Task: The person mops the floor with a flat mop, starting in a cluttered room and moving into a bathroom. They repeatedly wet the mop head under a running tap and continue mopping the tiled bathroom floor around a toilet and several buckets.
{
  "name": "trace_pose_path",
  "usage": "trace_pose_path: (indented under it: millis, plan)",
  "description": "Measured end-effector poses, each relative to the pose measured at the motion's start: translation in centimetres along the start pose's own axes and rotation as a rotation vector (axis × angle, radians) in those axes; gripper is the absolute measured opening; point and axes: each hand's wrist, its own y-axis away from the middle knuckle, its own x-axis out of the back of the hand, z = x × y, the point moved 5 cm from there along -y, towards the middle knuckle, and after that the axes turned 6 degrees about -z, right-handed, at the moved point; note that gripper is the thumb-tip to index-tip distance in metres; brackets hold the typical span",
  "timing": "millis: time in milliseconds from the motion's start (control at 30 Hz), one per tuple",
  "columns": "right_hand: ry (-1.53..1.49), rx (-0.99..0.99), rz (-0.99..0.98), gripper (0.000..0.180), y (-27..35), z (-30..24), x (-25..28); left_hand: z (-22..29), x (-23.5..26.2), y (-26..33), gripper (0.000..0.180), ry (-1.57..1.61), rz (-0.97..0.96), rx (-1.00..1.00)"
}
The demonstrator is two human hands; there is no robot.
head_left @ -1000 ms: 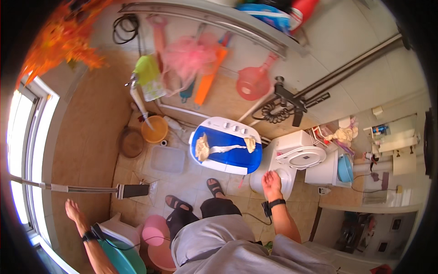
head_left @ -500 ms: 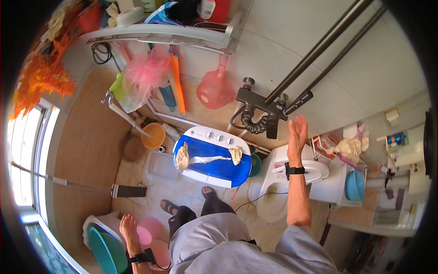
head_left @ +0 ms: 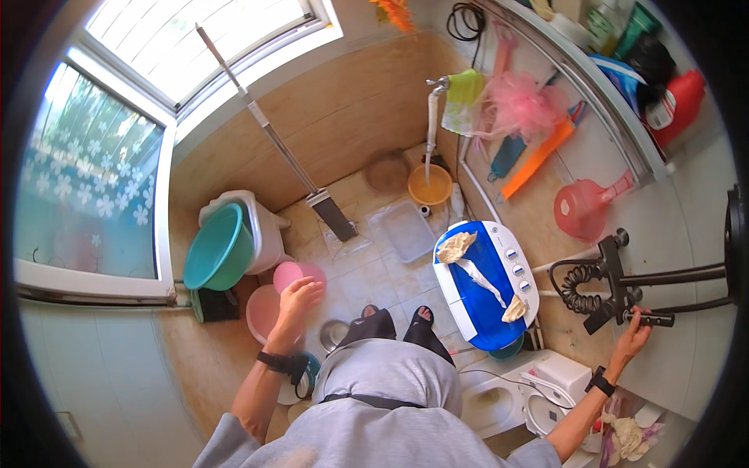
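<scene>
My right hand [head_left: 633, 340] is at the black shower mixer [head_left: 613, 273] on the right wall, its fingers closed around a short black cylindrical handle [head_left: 660, 320]. My left hand [head_left: 301, 303] hangs in the air with its fingers stretched out and holds nothing. Below it are a pink tub [head_left: 264, 313] and a round pink lid or basin [head_left: 312, 271]. Between me and the right wall stands a small blue and white washing machine [head_left: 480, 324]. Crumpled cream pieces [head_left: 456, 246] and a white strip lie across its lid.
A mop [head_left: 290, 164] leans toward the window. A green basin [head_left: 220, 248] rests against a white stool at left. Near the running tap [head_left: 434, 97] sit an orange basin [head_left: 430, 196] and a clear tray [head_left: 403, 232]. The toilet [head_left: 488, 402] stands at lower right.
My view has turned toward the left, with the window now at upper left. The right hand has gone from open beside the mixer to gripping its black handle. My left hand has risen.
</scene>
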Motion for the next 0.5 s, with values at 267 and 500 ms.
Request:
trace_pose_path:
  millis: [267, 500]
  plan:
    - [0.034, -0.079, -0.102, 0.038, 2.8, -11.6, 3.3, -1.0, 1.0, 0.6, 0.04, 0.058, -0.075, 0.048]
    - [-0.138, -0.544, -0.587, 0.053, 14.1, -21.3, -13.2, -0.4, -5.6, 1.0, 0.048, -0.073, -0.449, 0.174]
